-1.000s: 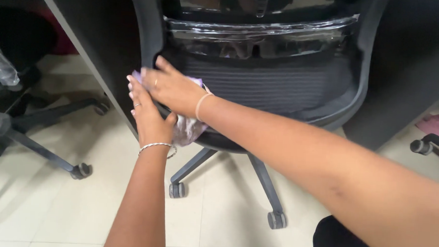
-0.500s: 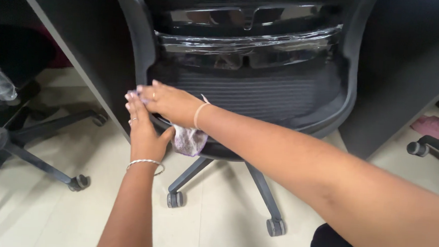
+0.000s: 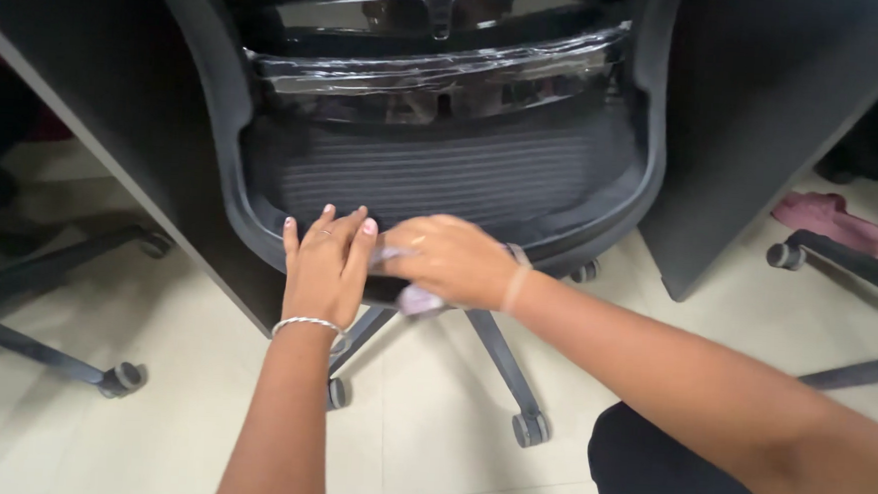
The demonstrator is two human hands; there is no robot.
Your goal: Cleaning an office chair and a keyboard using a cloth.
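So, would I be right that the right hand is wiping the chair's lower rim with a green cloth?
Not quite: the cloth is pale purple, not green, as the head view shows. The right hand does press it on the chair's lower rim.

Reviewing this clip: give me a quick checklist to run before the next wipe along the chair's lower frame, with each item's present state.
1. Cloth held in right hand: ok, bunched under the fingers.
2. Left hand braced flat on the chair frame: ok.
3. Cloth touching the frame edge: cannot tell, the hand hides the contact.
4. Hands apart, not overlapping: ok, side by side.
5. Chair casters settled on the floor: ok.
6. Plastic wrap on the back intact: cannot tell.
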